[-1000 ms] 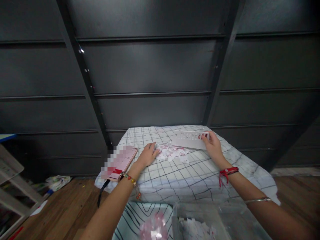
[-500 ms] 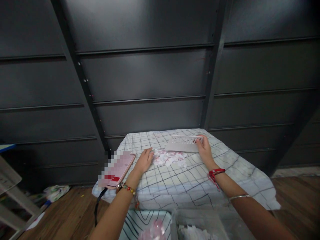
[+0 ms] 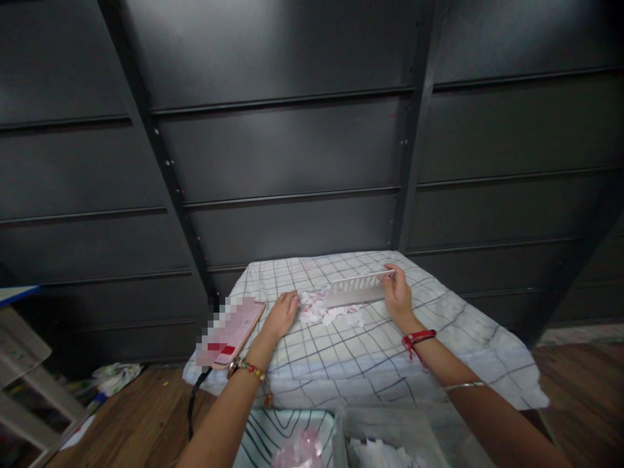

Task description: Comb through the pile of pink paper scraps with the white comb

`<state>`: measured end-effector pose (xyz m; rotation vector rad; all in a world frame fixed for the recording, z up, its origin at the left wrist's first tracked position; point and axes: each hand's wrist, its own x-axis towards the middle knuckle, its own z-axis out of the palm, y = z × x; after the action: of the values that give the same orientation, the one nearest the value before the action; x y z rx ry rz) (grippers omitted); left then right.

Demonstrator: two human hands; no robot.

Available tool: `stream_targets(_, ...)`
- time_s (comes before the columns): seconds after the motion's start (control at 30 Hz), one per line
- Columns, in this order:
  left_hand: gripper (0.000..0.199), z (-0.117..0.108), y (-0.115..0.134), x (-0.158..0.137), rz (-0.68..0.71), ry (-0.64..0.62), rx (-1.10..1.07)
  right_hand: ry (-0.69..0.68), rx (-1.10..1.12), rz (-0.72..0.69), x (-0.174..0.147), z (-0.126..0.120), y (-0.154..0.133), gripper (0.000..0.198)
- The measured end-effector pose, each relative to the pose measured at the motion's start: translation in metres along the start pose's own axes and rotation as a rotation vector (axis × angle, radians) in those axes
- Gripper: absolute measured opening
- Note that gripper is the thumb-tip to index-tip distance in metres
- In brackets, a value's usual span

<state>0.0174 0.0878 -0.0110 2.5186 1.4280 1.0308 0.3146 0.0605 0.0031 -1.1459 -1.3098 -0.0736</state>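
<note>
While your right hand pinches the right-hand end of a white slotted strip, with the thumb on the near face and the fingers wrapped over the top edge and behind, the strip tilts up on its long side near the middle of the tabletop, short of the far edge. Its slots run along the upper part and its plain band faces you. The lower edge comes down among a loose heap of torn paper scraps, white with pinkish marks, which spreads to the left of the strip and along its near side; you cannot tell whether that edge presses on the cloth.

Your left hand is palm down at the heap's left border, its fingers slightly bent and lying close to one another, the grip loose rather than clenched. You cannot tell whether its fingertips touch the nearest scraps.

Just beyond that wrist, toward the tabletop's near left corner, lies a phone in a pink case, partly pixelated, with a black strap hanging down past the left edge. Below the near edge, you have a striped tray holding something pink and shiny, and right beside it a clear plastic box with more white scraps inside.
</note>
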Motion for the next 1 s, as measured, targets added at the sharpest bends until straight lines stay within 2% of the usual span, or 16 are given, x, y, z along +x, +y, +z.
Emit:
stream_targets(0.17, 0.034, -0.001, 0.001, 0.000, 0.017, 0.003, 0.004, -0.030, -0.007, 0.009, -0.001, -0.001, -0.003, 0.033)
stream_targets(0.3, 0.034, -0.007, 0.009, -0.002, 0.051, -0.006, -0.001, 0.031, -0.030, 0.059, 0.003, -0.002, -0.003, 0.035)
stream_targets(0.4, 0.032, -0.020, 0.022, -0.007, 0.138, -0.032, -0.021, 0.046, -0.057, 0.115, 0.012, -0.005, 0.004, 0.037)
stream_targets(0.5, 0.032, -0.040, 0.040, -0.016, 0.209, -0.118, -0.022, -0.033, -0.126, 0.170, 0.021, -0.012, 0.016, 0.036)
stream_targets(0.63, 0.032, -0.064, 0.063, -0.041, 0.288, -0.245, 0.044, -0.184, -0.270, 0.245, 0.025, -0.029, 0.033, 0.023)
stream_targets(0.73, 0.032, -0.074, 0.074, -0.068, 0.424, -0.352, 0.068, -0.286, -0.357, 0.279, 0.024, -0.040, 0.041, 0.013)
stream_targets(0.83, 0.032, -0.078, 0.079, -0.096, 0.514, -0.443, 0.116, -0.338, -0.427, 0.288, 0.022, -0.046, 0.046, 0.008)
stream_targets(0.93, 0.031, -0.076, 0.081, -0.117, 0.572, -0.467, 0.157, -0.356, -0.475, 0.264, 0.019, -0.048, 0.045, 0.007)
stream_targets(1.0, 0.027, -0.074, 0.080, -0.126, 0.616, -0.527, 0.186, -0.354, -0.491, 0.241, 0.016, -0.051, 0.038, 0.012)
